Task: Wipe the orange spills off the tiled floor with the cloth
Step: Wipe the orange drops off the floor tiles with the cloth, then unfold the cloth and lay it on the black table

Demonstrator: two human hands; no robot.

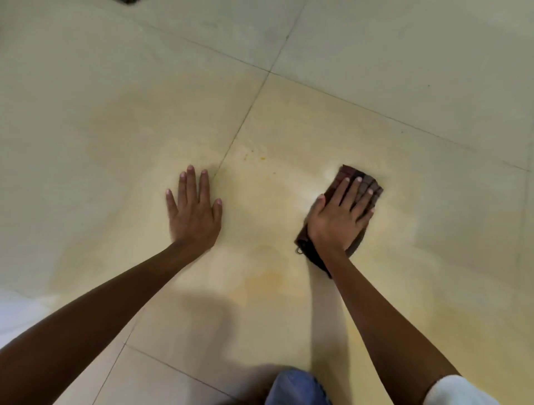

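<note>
A dark brown checked cloth [362,180] lies folded on the cream tiled floor [375,72] at centre right. My right hand [338,216] presses flat on it with fingers straight, covering most of it. My left hand [195,211] rests flat on the bare tile to the left, fingers spread, holding nothing. A faint orange smear [265,279] stains the tile between and below my hands. Small orange specks [261,158] lie above, near the grout line.
Grout lines [239,127] cross the floor diagonally. My knee in blue fabric [294,387] shows at the bottom edge. A dark object [127,1] peeks in at the top left edge.
</note>
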